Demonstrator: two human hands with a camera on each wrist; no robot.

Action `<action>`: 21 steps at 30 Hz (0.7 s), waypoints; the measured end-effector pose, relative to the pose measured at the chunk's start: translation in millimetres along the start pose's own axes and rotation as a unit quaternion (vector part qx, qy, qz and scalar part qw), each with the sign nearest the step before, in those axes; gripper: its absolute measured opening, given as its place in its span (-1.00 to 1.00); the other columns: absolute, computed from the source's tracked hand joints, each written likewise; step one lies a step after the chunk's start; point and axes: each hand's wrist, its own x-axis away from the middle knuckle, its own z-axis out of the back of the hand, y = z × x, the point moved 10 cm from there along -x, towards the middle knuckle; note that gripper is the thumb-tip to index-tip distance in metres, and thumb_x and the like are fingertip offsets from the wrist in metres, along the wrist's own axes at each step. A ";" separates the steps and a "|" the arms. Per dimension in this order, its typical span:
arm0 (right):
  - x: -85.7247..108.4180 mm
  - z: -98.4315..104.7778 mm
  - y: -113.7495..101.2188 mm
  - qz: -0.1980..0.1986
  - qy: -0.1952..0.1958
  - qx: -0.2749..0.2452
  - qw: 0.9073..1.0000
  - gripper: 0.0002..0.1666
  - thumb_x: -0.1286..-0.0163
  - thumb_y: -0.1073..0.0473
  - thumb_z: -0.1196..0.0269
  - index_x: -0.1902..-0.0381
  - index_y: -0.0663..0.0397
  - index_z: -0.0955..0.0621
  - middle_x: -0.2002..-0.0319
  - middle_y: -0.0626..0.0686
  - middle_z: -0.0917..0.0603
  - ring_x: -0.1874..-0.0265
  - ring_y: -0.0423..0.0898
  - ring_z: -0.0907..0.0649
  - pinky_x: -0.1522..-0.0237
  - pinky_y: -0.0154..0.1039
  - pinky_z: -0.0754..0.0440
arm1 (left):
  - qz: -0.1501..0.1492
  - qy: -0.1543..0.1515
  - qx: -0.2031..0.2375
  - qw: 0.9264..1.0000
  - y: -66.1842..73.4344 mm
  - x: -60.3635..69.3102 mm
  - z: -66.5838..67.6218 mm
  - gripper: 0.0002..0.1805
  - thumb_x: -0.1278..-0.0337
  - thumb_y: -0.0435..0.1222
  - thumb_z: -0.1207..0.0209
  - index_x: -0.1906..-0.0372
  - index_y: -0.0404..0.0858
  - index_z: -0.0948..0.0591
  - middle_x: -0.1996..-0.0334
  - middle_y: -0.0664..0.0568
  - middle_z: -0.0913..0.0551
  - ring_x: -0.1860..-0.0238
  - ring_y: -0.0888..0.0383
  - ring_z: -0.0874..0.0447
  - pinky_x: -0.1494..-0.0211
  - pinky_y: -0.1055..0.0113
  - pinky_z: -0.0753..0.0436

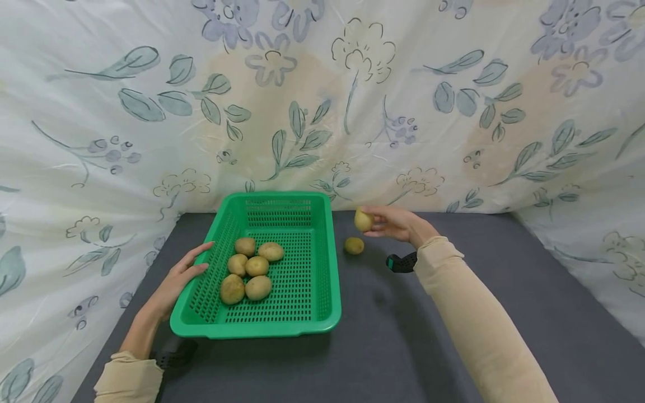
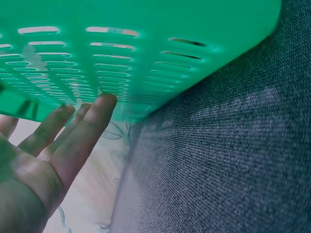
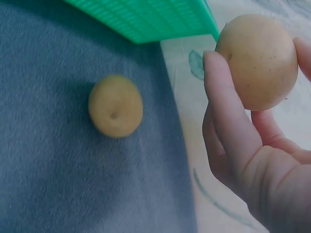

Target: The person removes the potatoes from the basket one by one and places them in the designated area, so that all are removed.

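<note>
My right hand pinches a potato between thumb and fingers, raised above the dark tabletop. In the right wrist view the held potato looks smooth and pale yellow-brown. Just below it, a second potato lies on the table beside the green basket. Inside that basket, several potatoes are grouped toward the left. My left hand rests against the basket's left side, fingertips at the rim. The left wrist view has its fingers extended along the slotted outer wall.
A dark grey cloth-like surface covers the table. Floral sheeting hangs behind the table and along both sides. A dark wrist strap shows at my right wrist.
</note>
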 end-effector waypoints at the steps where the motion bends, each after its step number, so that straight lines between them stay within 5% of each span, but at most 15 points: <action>1: 0.3 3.4 1.7 -0.002 0.007 -0.007 1.000 -0.58 -0.48 0.14 -0.10 -0.19 0.18 -0.33 -0.08 0.21 -0.32 -0.06 0.12 -0.47 -0.25 0.03 -0.30 | 0.000 0.000 0.000 1.000 0.1 0.0 -0.2 -0.41 -0.51 -0.17 0.16 -0.52 -0.08 -0.01 -0.41 -0.33 0.13 0.02 0.32 -0.50 0.14 0.19 -0.63; 7: 1.1 18.9 11.6 -0.008 0.032 -0.018 0.999 -0.65 -0.48 0.16 -0.09 -0.15 0.12 -0.35 -0.08 0.20 -0.33 0.04 0.05 -0.51 -0.20 -0.03 -0.39 | -0.003 0.000 0.003 1.000 1.7 1.0 0.4 -0.41 -0.51 -0.17 0.16 -0.52 -0.07 -0.01 -0.38 -0.34 0.07 0.02 0.29 -0.52 0.14 0.18 -0.63; 14: 0.8 37.9 32.0 -0.022 0.057 -0.034 0.998 -0.19 -0.46 0.16 -0.13 -0.48 0.18 0.02 -0.11 0.21 -0.27 0.05 0.04 -0.52 -0.09 -0.12 -0.50 | -0.001 -0.001 -0.003 1.000 1.5 0.4 -1.0 -0.41 -0.51 -0.16 0.16 -0.52 -0.07 -0.02 -0.42 -0.33 0.17 0.02 0.31 -0.50 0.14 0.19 -0.63; 21: -3.8 55.9 51.4 -0.034 0.097 0.002 0.995 -0.16 -0.42 0.15 -0.18 -0.46 0.27 -0.02 -0.03 0.21 -0.33 0.20 -0.02 -0.57 0.08 -0.18 -0.61 | 0.000 0.000 0.007 1.000 0.6 0.7 -2.3 -0.41 -0.51 -0.17 0.16 -0.52 -0.06 -0.01 -0.39 -0.36 0.09 0.03 0.29 -0.53 0.15 0.16 -0.64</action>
